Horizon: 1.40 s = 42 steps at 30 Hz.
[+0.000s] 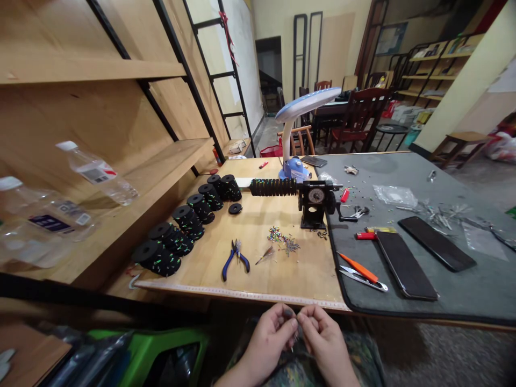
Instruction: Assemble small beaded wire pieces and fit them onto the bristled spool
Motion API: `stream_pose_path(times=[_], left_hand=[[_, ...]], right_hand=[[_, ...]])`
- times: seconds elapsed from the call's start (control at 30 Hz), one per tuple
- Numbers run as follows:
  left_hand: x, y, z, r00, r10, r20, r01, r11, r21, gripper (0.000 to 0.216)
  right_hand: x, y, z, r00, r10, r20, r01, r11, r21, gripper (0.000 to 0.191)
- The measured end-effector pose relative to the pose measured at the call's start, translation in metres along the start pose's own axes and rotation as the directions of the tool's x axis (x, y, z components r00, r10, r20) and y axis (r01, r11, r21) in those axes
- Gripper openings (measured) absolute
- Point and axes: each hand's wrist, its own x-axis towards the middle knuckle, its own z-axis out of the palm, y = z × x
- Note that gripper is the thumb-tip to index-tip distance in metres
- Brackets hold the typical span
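Observation:
My left hand [269, 334] and my right hand [323, 336] meet low over my lap, just below the table's front edge. Both are pinched together on a small dark piece [292, 318] between the fingertips; what it is I cannot make out. On the wooden board [250, 271] above them lie blue-handled pliers [234, 259] and a small heap of coloured beads and pins [282, 240]. A black hand-crank winder [316, 202] stands behind, with a rod full of black spools [273, 186]. A row of black spools [183, 234] runs along the left.
A grey mat [423, 177] covers the table's right side, with two phones [405, 264], lighters [365, 235], snips [363, 279] and plastic bags on it. A blue desk lamp [297, 131] stands at the back. Water bottles [97, 172] lie on the wooden shelf at left. Chairs stand beyond.

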Motion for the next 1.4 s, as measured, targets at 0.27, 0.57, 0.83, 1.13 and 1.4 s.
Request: stream_pose_path(times=[0.27, 0.57, 0.83, 1.13, 1.4], left_hand=[[0.0, 0.0, -0.002, 0.997, 0.021, -0.079, -0.022, 1.0, -0.002, 0.034], [0.002, -0.007, -0.006, 0.991, 0.094, -0.091, -0.087, 0.993, 0.08, 0.029], [0.0, -0.007, -0.006, 0.99, 0.112, -0.09, -0.102, 0.989, 0.108, 0.025], [-0.001, -0.006, -0.004, 0.989, 0.132, -0.067, -0.119, 0.979, 0.167, 0.024], [-0.004, -0.006, -0.007, 0.972, 0.225, -0.063, -0.19, 0.917, 0.352, 0.017]], right_hand=[[-0.001, 0.0, -0.001, 0.999, 0.028, -0.024, -0.028, 0.999, -0.018, 0.056], [-0.004, 0.005, 0.002, 0.992, 0.099, 0.078, -0.097, 0.995, -0.022, 0.052], [-0.002, 0.015, -0.001, 0.989, 0.085, 0.123, -0.082, 0.996, -0.029, 0.05], [-0.001, 0.011, -0.001, 0.987, 0.12, 0.108, -0.119, 0.993, -0.02, 0.052], [-0.001, 0.006, -0.002, 0.996, 0.062, 0.064, -0.06, 0.998, -0.038, 0.049]])
